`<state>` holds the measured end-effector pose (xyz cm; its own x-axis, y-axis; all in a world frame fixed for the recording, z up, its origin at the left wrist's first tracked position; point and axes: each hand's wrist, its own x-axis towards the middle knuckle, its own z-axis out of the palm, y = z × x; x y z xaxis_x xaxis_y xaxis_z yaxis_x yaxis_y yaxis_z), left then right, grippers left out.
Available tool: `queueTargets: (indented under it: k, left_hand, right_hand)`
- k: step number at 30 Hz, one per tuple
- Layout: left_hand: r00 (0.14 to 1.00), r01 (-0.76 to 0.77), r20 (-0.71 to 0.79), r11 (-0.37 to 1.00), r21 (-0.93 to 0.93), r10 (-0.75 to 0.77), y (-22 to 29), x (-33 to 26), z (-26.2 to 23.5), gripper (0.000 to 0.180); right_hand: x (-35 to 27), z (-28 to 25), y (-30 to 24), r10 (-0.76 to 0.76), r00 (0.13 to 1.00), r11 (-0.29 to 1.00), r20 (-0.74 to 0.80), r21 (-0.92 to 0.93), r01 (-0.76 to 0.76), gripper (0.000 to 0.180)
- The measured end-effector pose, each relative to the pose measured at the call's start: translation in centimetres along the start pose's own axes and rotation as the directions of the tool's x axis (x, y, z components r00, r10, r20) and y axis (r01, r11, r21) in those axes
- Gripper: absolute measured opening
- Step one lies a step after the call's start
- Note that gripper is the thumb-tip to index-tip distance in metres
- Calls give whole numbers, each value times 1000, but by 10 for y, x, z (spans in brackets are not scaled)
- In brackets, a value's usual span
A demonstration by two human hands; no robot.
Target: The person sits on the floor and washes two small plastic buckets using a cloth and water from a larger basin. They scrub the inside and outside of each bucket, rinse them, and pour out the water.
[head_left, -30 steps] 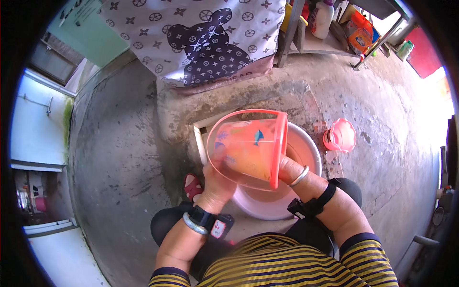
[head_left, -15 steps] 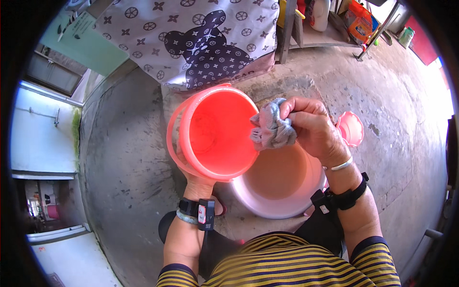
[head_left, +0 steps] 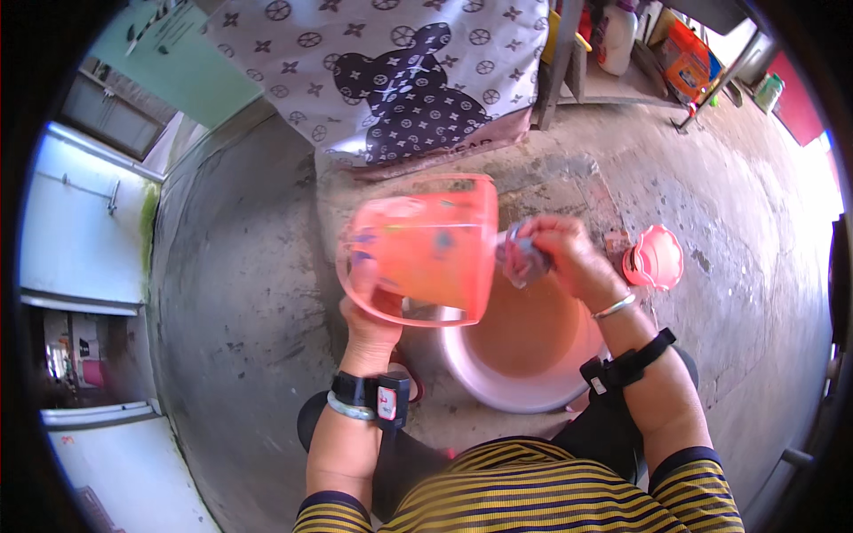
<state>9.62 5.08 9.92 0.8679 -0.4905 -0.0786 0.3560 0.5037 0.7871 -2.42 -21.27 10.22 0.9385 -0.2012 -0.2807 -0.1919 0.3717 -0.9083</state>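
A coral-pink bucket (head_left: 426, 253) lies tilted on its side in the air, its mouth turned right and its coloured side print blurred by motion. My left hand (head_left: 371, 320) holds it from below near its base; the fingers are partly hidden behind it. In my right hand (head_left: 569, 253) a crumpled grey-blue cloth (head_left: 522, 258) is pinched close beside the bucket's rim. Under both hands stands a pale pink-white basin (head_left: 484, 386) of cloudy brownish water. The inside of the bucket is turned out of view.
On the concrete floor at the right stands a small pink container with a wavy rim (head_left: 659, 258). A patterned cloth with a dark bear figure (head_left: 418, 107) hangs ahead. Bottles and an orange packet (head_left: 689, 67) sit on a low shelf at the far right.
The bucket has turned from showing its inside to lying sideways, mouth to the right. My right hand and the cloth have moved slightly down, staying by the rim.
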Motion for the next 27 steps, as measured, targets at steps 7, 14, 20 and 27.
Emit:
queueTargets:
  k: [7, 14, 20, 27]
  left_hand:
    - [918, -389, 210, 659, 644, 337, 3, 4, 24, 124]
    - [833, -498, 388, 229, 836, 394, 8, 5, 11, 126]
    - [843, -490, 406, 191, 851, 354, 6, 4, 12, 124]
    - [845, -479, 428, 99, 872, 321, 1, 4, 12, 126]
  right_hand:
    - [33, -65, 231, 140, 983, 175, -116, -975, -140, 35]
    - [13, -39, 272, 494, 869, -6, -31, -999, -32, 41]
    - [26, -110, 303, 356, 848, 274, -393, -824, -497, 37]
    - [38, -99, 307, 393, 827, 900, -401, -17, -436, 36]
